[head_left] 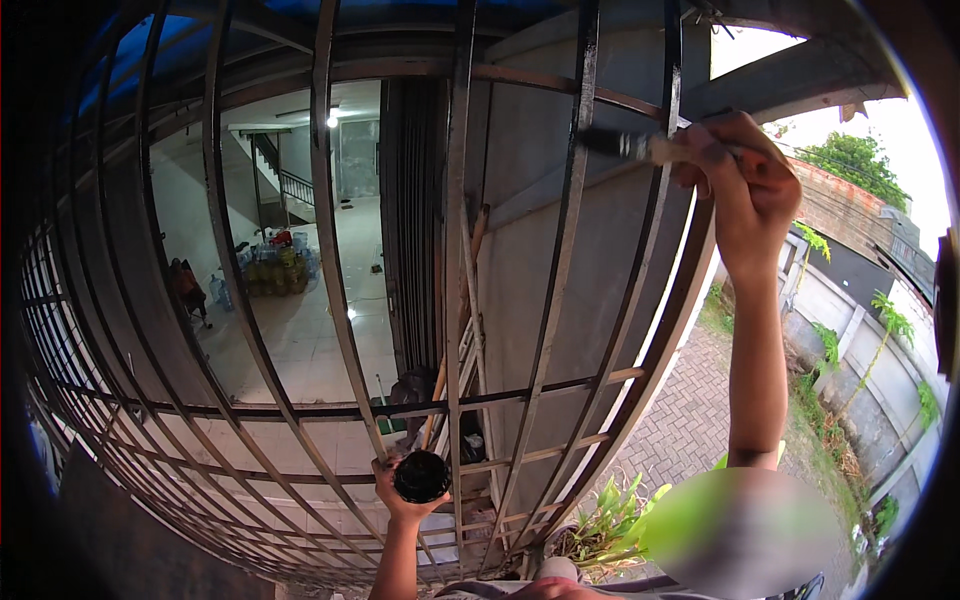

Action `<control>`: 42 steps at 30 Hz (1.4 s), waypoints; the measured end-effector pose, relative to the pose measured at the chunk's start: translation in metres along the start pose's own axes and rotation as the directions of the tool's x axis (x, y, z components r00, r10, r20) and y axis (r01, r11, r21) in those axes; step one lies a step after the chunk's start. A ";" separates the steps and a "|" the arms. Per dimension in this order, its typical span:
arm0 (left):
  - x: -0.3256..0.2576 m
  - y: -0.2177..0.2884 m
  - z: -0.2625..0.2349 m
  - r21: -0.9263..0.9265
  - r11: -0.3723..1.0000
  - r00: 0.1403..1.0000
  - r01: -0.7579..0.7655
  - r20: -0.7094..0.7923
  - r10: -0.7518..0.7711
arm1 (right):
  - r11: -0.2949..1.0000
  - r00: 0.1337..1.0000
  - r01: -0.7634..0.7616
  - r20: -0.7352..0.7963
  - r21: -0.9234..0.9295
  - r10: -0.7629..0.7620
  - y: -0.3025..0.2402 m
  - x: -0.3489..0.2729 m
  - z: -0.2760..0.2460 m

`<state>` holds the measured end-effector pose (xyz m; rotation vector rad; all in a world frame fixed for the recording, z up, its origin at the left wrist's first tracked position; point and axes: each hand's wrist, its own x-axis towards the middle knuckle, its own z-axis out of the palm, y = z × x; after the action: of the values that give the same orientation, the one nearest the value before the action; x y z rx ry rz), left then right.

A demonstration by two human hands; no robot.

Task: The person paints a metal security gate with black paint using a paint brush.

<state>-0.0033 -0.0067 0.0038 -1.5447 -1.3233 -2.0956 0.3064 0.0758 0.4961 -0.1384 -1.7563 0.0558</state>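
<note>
My right hand (745,170) is raised at the upper right, its fingers closed round the handle of a paintbrush (640,148). The dark bristles point left and lie over or right beside an upright bar of the metal grille (460,150); whether they touch it I cannot tell. Low in the middle, my left hand (403,503) grips a small round container of black paint (421,477), its open top facing me. It is held close to the grille's bars. Some upper stretches of bar look glossy black, while others look duller and brownish.
Behind the bars lies a tiled room with a staircase (297,190) and a cluster of bottles and yellowish jugs (275,265). Long poles (440,395) lean inside. Outside at right are a paved path (680,400), green plants (615,515) and a wall (880,400). A blurred patch covers the lower right.
</note>
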 end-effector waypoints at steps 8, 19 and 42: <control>0.000 0.000 -0.003 0.013 1.000 0.996 -0.011 0.084 0.010 | 0.971 0.968 0.179 -0.151 -0.155 -0.203 0.002 -0.018 0.022; -0.007 -0.016 0.004 -0.077 0.996 0.999 -0.033 0.030 0.036 | 0.981 0.953 0.171 -0.237 -0.087 -0.188 0.012 -0.025 0.033; 0.002 -0.006 0.002 0.109 0.984 0.986 -0.140 -0.071 0.148 | 0.986 0.957 0.111 -0.254 -0.127 -0.140 -0.004 -0.056 0.050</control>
<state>-0.0070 -0.0015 0.0028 -1.4544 -1.2332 -1.9479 0.2674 0.0664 0.4325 -0.1096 -1.4998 -0.1484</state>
